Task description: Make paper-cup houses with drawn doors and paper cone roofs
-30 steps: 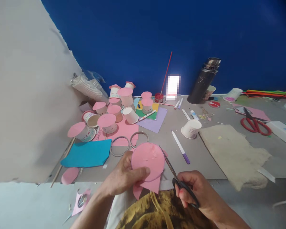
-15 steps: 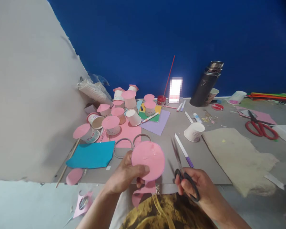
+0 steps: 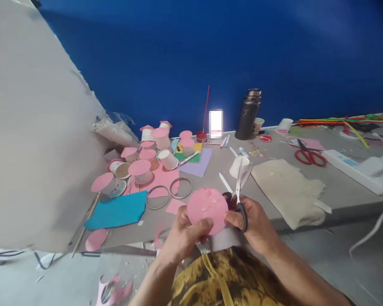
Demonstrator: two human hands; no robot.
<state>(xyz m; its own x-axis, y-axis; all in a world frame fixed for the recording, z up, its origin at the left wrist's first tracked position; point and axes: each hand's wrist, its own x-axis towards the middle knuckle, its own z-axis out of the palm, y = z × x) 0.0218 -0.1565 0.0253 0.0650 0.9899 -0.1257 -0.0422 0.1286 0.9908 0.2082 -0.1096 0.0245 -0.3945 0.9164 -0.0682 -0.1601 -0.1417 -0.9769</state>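
The pink disc [image 3: 204, 199], lower centre of the frame, is held up before the near edge of the worktop [image 3: 213, 168]. The left hand [image 3: 187, 233] pinches it closely, thumb flat on the face and the other fingers behind. The right hand [image 3: 255, 219] has its fingers curled about the black handles of the scissors [image 3: 238, 185]; the blades, almost together, point up the frame across the white cup [image 3: 235, 171], while the fingertips appear to meet the disc's right rim.

Compare the earlier views: there the blades first lay along the disc's right edge, then stood apart from it, with a pink offcut hanging beneath. No such strip now shows under the disc, and the right hand has come in to its rim. The outline therefore seems fully cut, the piece being handled rather than trimmed.

Lettering: none is legible. The tube [image 3: 243, 151], centre right, and the red jar [image 3: 201, 137], upper centre, bear print too small to read; the dark flask [image 3: 246, 119] shows only pale, indistinct marks. The decorated cups [image 3: 142, 176], centre left, carry drawn patterns, with no readable words.
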